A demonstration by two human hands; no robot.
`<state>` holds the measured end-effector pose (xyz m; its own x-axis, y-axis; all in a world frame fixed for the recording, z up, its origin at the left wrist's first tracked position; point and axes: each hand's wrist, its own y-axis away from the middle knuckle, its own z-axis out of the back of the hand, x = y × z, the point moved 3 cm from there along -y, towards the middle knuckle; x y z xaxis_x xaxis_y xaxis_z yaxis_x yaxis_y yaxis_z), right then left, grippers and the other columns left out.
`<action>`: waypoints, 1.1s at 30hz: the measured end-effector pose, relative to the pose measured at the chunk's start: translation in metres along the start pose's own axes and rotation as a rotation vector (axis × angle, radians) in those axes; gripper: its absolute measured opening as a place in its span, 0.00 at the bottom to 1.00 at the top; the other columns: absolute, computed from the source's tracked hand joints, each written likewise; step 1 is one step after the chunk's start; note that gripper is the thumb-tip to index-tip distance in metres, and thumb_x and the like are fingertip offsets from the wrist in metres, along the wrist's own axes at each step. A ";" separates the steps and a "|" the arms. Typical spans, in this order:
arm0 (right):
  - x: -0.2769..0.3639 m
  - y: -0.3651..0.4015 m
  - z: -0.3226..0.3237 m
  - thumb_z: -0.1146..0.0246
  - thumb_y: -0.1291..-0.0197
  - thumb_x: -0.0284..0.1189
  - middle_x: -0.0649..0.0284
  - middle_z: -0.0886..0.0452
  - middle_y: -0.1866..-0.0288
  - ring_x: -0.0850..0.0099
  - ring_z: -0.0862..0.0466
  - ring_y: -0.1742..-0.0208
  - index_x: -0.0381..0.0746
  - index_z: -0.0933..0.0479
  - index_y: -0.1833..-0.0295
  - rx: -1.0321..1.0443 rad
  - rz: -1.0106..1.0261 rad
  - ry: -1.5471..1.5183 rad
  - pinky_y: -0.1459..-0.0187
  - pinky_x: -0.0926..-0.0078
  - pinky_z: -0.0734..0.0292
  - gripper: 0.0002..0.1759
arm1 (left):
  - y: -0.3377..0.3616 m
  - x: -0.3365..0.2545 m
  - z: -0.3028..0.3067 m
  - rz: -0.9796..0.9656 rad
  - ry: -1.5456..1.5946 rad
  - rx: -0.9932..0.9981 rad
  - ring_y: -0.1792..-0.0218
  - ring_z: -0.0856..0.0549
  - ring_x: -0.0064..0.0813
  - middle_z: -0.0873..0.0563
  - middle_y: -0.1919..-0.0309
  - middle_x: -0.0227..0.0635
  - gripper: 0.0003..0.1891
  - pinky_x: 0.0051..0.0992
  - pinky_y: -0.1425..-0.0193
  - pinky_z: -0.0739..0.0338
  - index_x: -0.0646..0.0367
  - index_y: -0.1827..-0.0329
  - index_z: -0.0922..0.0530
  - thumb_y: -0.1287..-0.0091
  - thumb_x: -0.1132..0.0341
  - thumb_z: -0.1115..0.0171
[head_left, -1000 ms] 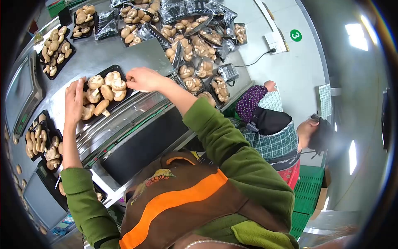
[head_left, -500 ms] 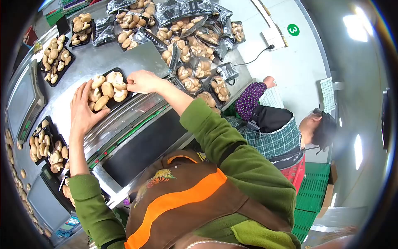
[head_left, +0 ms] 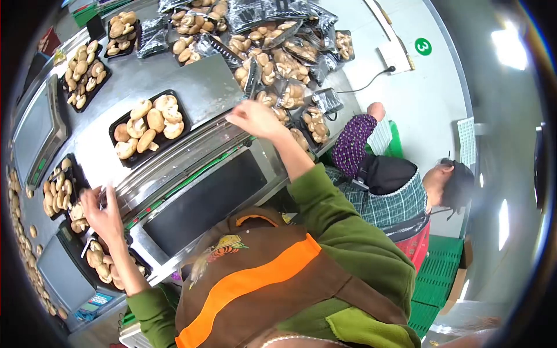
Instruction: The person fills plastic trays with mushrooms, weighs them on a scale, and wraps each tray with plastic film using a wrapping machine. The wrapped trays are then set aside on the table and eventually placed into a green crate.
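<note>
A black tray of brown mushrooms (head_left: 149, 126) lies on the steel worktop, touched by neither hand. My left hand (head_left: 103, 213) is below and left of it, over the counter's front edge beside the smaller mushroom trays (head_left: 58, 192); its thumb and fingers are apart with nothing between them. To the right of the tray, my right hand (head_left: 255, 119) hovers near the metal rail (head_left: 203, 134), its fingers bent together; whether anything is between them is too small to tell.
Wrapped mushroom packs (head_left: 284, 64) are heaped at the back right. More filled trays (head_left: 86, 75) stand at the back left. A scale (head_left: 69, 278) is at the lower left. A co-worker (head_left: 383, 191) stands at the right by green crates (head_left: 438, 278).
Both hands have come off the tray of mushrooms. My left hand has moved down and left, my right hand to the right. The mushrooms now lie uncovered in the tray.
</note>
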<state>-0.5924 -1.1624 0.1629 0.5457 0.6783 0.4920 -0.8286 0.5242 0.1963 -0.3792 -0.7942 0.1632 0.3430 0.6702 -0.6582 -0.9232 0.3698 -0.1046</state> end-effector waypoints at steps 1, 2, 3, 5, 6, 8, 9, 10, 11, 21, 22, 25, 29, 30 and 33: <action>-0.003 0.006 -0.009 0.37 0.45 0.49 0.54 0.18 0.64 0.58 0.19 0.57 0.40 0.15 0.67 0.024 -0.017 0.049 0.54 0.62 0.24 0.21 | 0.014 0.004 -0.005 0.004 -0.116 -0.007 0.54 0.20 0.41 0.19 0.63 0.45 0.17 0.36 0.49 0.28 0.64 0.65 0.17 0.39 0.55 0.32; -0.001 0.014 -0.015 0.36 0.46 0.50 0.55 0.18 0.64 0.59 0.19 0.56 0.41 0.15 0.67 0.047 -0.035 0.100 0.53 0.62 0.24 0.22 | 0.026 -0.002 -0.007 0.009 -0.231 -0.010 0.57 0.20 0.42 0.19 0.67 0.45 0.19 0.37 0.50 0.28 0.64 0.71 0.16 0.39 0.52 0.32; 0.007 0.018 -0.024 0.37 0.46 0.50 0.55 0.18 0.63 0.59 0.19 0.57 0.42 0.14 0.67 -0.034 -0.036 0.149 0.54 0.62 0.23 0.21 | 0.035 -0.012 -0.010 -0.044 -0.331 -0.008 0.60 0.20 0.44 0.20 0.69 0.45 0.21 0.38 0.52 0.28 0.63 0.74 0.16 0.40 0.50 0.33; 0.024 0.013 -0.042 0.35 0.47 0.51 0.57 0.18 0.68 0.56 0.18 0.61 0.42 0.15 0.70 -0.072 -0.027 0.096 0.55 0.61 0.23 0.21 | 0.035 -0.040 -0.019 -0.122 -0.399 -0.005 0.63 0.21 0.45 0.20 0.73 0.45 0.24 0.39 0.54 0.29 0.63 0.75 0.16 0.43 0.46 0.33; 0.026 0.010 -0.051 0.35 0.48 0.51 0.58 0.18 0.69 0.54 0.18 0.62 0.42 0.16 0.71 -0.065 -0.064 0.043 0.54 0.60 0.24 0.21 | 0.032 -0.042 -0.024 -0.139 -0.423 0.065 0.67 0.21 0.42 0.21 0.76 0.43 0.22 0.37 0.58 0.28 0.65 0.76 0.16 0.42 0.50 0.32; 0.025 0.013 -0.047 0.35 0.44 0.47 0.63 0.21 0.77 0.63 0.20 0.74 0.40 0.19 0.71 -0.134 0.029 0.074 0.67 0.67 0.24 0.20 | 0.028 -0.012 -0.041 0.082 -0.013 0.166 0.81 0.25 0.36 0.23 0.84 0.35 0.18 0.31 0.68 0.29 0.63 0.76 0.18 0.39 0.54 0.34; 0.014 0.017 -0.046 0.36 0.41 0.44 0.67 0.26 0.79 0.71 0.26 0.78 0.40 0.22 0.72 0.026 -0.159 -0.508 0.74 0.73 0.30 0.17 | 0.029 0.007 -0.043 0.182 0.239 0.229 0.84 0.29 0.29 0.26 0.86 0.30 0.18 0.27 0.75 0.34 0.60 0.77 0.21 0.37 0.55 0.35; 0.011 0.024 -0.049 0.38 0.38 0.40 0.72 0.31 0.82 0.79 0.31 0.82 0.40 0.25 0.72 0.200 -0.350 -1.088 0.81 0.80 0.36 0.16 | 0.033 0.020 -0.042 0.273 0.490 0.291 0.87 0.32 0.22 0.29 0.87 0.25 0.18 0.23 0.82 0.39 0.57 0.79 0.25 0.36 0.56 0.36; 0.017 0.033 -0.049 0.42 0.33 0.34 0.78 0.40 0.82 0.89 0.41 0.83 0.44 0.33 0.74 0.312 -0.386 -1.538 0.85 0.89 0.50 0.16 | 0.041 0.006 -0.030 0.652 0.953 0.504 0.85 0.38 0.12 0.36 0.87 0.19 0.18 0.16 0.85 0.50 0.50 0.79 0.32 0.34 0.56 0.38; 0.116 -0.101 0.051 0.52 0.31 0.37 0.61 0.21 0.66 0.70 0.21 0.66 0.37 0.26 0.64 0.225 0.242 -1.923 0.62 0.77 0.26 0.16 | -0.090 -0.080 0.040 -0.151 1.416 0.170 0.41 0.22 0.38 0.20 0.45 0.49 0.22 0.33 0.30 0.33 0.71 0.43 0.26 0.23 0.60 0.60; 0.127 -0.124 0.044 0.53 0.30 0.37 0.56 0.17 0.58 0.65 0.17 0.58 0.34 0.23 0.57 0.116 0.291 -1.734 0.53 0.73 0.23 0.19 | -0.113 -0.067 0.017 -0.232 1.139 0.113 0.37 0.25 0.38 0.23 0.40 0.48 0.24 0.35 0.28 0.36 0.70 0.41 0.25 0.24 0.57 0.59; 0.091 -0.176 -0.026 0.56 0.28 0.38 0.51 0.17 0.51 0.62 0.16 0.51 0.30 0.24 0.48 0.196 0.093 -1.260 0.48 0.67 0.22 0.23 | -0.142 -0.013 -0.057 -0.084 0.442 0.208 0.38 0.24 0.33 0.21 0.41 0.45 0.23 0.29 0.30 0.37 0.65 0.39 0.24 0.24 0.56 0.57; 0.066 -0.170 -0.061 0.56 0.27 0.40 0.52 0.16 0.55 0.66 0.15 0.55 0.30 0.23 0.50 0.363 -0.069 -0.970 0.52 0.70 0.21 0.25 | -0.102 -0.015 -0.083 -0.399 0.108 0.163 0.38 0.24 0.34 0.21 0.41 0.48 0.22 0.29 0.32 0.36 0.68 0.41 0.25 0.23 0.58 0.58; 0.063 -0.164 -0.066 0.56 0.27 0.40 0.52 0.16 0.55 0.66 0.15 0.55 0.30 0.23 0.50 0.368 -0.081 -0.969 0.52 0.70 0.21 0.25 | -0.096 -0.012 -0.085 -0.315 0.213 0.205 0.42 0.22 0.33 0.20 0.45 0.47 0.21 0.28 0.36 0.33 0.68 0.42 0.25 0.23 0.59 0.58; 0.064 -0.167 -0.058 0.53 0.28 0.45 0.53 0.17 0.61 0.68 0.14 0.65 0.29 0.23 0.50 0.350 0.048 -0.586 0.68 0.76 0.19 0.27 | -0.085 -0.043 -0.059 0.039 0.455 0.435 0.60 0.22 0.27 0.21 0.64 0.39 0.18 0.27 0.51 0.28 0.63 0.46 0.25 0.23 0.59 0.58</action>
<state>-0.4122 -1.1771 0.1125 0.4313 0.2548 0.8655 -0.8957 0.2360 0.3769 -0.3257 -0.8929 0.1564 0.1139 0.3827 -0.9168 -0.7456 0.6428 0.1757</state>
